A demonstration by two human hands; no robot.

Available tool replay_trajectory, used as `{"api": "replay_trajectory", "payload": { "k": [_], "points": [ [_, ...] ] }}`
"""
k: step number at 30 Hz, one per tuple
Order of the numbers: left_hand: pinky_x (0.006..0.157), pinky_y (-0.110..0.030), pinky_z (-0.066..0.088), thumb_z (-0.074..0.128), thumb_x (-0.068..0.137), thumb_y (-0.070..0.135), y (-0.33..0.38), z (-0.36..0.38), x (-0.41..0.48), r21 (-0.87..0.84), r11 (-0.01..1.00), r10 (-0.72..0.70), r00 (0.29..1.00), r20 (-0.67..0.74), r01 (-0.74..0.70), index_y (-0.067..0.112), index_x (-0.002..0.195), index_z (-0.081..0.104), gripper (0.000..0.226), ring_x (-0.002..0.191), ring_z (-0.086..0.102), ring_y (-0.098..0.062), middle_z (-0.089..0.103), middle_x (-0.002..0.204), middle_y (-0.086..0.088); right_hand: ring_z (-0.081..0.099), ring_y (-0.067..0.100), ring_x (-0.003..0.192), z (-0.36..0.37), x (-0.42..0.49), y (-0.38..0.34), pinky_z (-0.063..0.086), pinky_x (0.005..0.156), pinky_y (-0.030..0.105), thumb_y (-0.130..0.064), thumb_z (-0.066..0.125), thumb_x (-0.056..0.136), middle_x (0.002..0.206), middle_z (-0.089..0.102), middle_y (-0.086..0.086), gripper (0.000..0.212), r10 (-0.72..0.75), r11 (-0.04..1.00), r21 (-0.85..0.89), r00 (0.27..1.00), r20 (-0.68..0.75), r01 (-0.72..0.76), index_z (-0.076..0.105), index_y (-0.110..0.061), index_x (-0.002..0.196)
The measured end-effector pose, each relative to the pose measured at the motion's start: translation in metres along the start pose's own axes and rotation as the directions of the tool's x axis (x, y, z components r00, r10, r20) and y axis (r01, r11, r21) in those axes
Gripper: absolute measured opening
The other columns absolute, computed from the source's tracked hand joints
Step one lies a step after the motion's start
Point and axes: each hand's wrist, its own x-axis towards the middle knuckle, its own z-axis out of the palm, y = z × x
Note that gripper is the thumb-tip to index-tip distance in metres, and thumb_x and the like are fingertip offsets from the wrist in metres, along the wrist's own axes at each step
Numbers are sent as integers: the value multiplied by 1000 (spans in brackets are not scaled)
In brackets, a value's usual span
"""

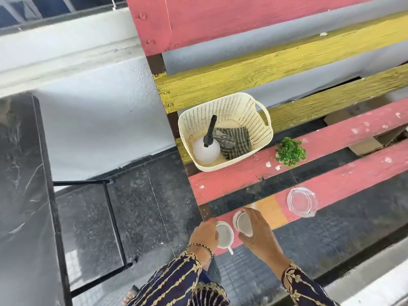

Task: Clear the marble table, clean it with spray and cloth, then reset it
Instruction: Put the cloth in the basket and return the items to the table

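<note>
While our left hand [204, 234] curls round the rim of a white ceramic cup with a small handle [224, 235], our right hand [257, 230] grips a second white cup [244, 225], tilted against its white saucer [235, 219]. Both cups are at the near end of a red-painted wooden slat of the bench [342, 191]. We judge this the chief risk: the slat is narrow with open gaps either side, so a cup set half over an edge could tip and drop to the dark tiled floor [141, 217]. The tilted cup could also slide off its saucer. Further along, a clear glass ashtray [301, 202] seems to overhang the same slat. Beyond sits a cream perforated plastic basket [242, 107] holding the white spray bottle [206, 151] and striped cloth [237, 142]. The dark marble top [19, 173] stands well apart at left.
</note>
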Motion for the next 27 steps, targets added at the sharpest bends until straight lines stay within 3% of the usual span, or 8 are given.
{"api": "replay_trajectory", "payload": {
  "k": [5, 10, 14, 17, 22, 27],
  "points": [
    [102, -41, 46, 44, 95, 18, -18, -39, -25, -45, 999, 17, 997, -72, -20, 23, 138, 48, 43, 119, 57, -35, 58, 129, -18, 55, 22, 126, -6, -14, -46, 46, 105, 34, -27, 80, 87, 144, 53, 5, 72, -90, 995, 21, 989, -117, 93, 44, -17, 149],
    [92, -43, 53, 43, 94, 14, -42, -86, -75, -98, 993, 42, 983, -181, -61, 16, 134, 52, 41, 104, 66, -36, 63, 123, -19, 56, 23, 125, -6, -40, -108, 48, 103, 36, -30, 83, 85, 142, 56, 5, 74, -205, 977, 14, 953, -222, 213, 47, -17, 149],
    [97, -39, 48, 43, 94, 18, -74, -124, -126, -19, 996, 80, 959, -273, -89, 12, 131, 54, 38, 115, 60, -32, 61, 128, -15, 59, 27, 121, -2, -72, -162, 50, 101, 42, -28, 87, 81, 138, 58, 8, 77, -273, 958, 1, 910, -314, 287, 51, -15, 147],
    [91, -40, 53, 47, 91, 16, -116, -154, -184, -25, 991, 116, 933, -339, -132, 8, 117, 62, 31, 105, 66, -31, 68, 115, -15, 58, 27, 121, 7, -108, -214, 50, 101, 43, -31, 85, 80, 137, 59, 7, 77, -326, 942, -40, 880, -346, 333, 50, -19, 147],
    [79, -43, 58, 51, 91, 14, -207, -194, -287, -168, 962, 112, 873, -474, -214, 3, 112, 62, 26, 90, 71, -34, 70, 107, -19, 58, 21, 124, 46, -170, -310, 39, 96, 25, -35, 85, 80, 139, 60, 0, 73, -444, 894, -106, 822, -357, 436, 52, -25, 145],
    [78, -38, 57, 57, 84, 13, -315, -219, -371, -116, 980, 63, 797, -601, -164, 6, 98, 64, 18, 89, 70, -34, 73, 97, -15, 54, 23, 130, 116, -221, -406, 32, 101, 18, -31, 86, 82, 143, 59, 5, 73, -516, 851, -108, 784, -345, 513, 53, -15, 145]
  ]
}}
